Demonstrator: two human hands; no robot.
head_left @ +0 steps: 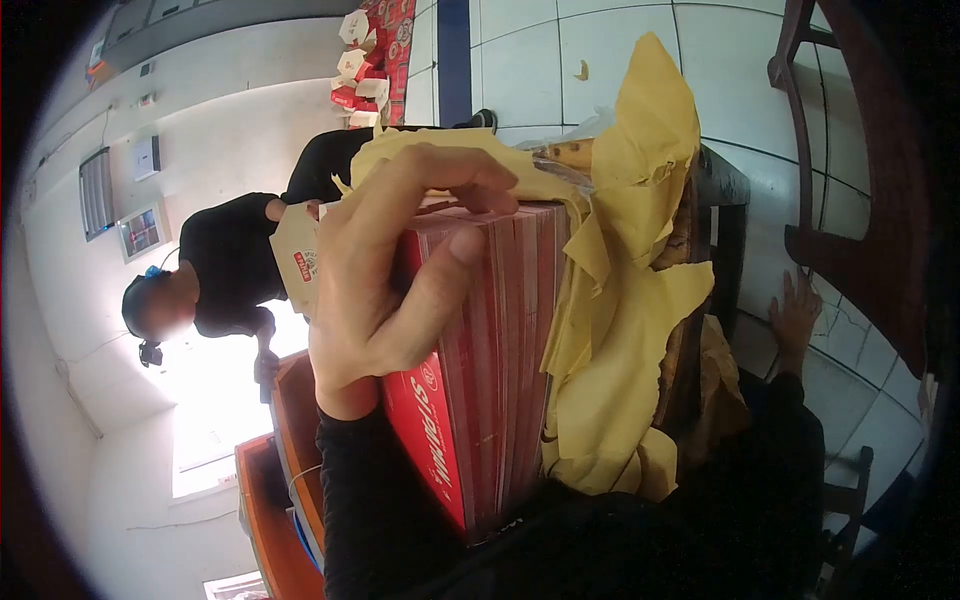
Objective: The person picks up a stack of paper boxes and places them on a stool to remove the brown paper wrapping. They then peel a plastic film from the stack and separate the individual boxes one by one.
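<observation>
A thick stack of red-printed cardboard box blanks (510, 330) stands in front of my body, its sheet edges showing pale and pink. My left hand (390, 260) curls over the end of the stack, the thumb lying along the sheet edges and the fingers bent across the top. Torn yellow-brown wrapping paper (620, 350) hangs crumpled around the stack's side and far end. Well to the right, low over the tiled floor, my right hand (795, 305) has its fingers spread and holds nothing.
The view lies sideways. A person in black (230, 260) stands at the left holding a pale carton (295, 255). Folded red-and-white boxes (362, 75) sit at the top. Dark wooden furniture (870, 180) is at right, with an orange-brown cabinet (285, 480) at lower left.
</observation>
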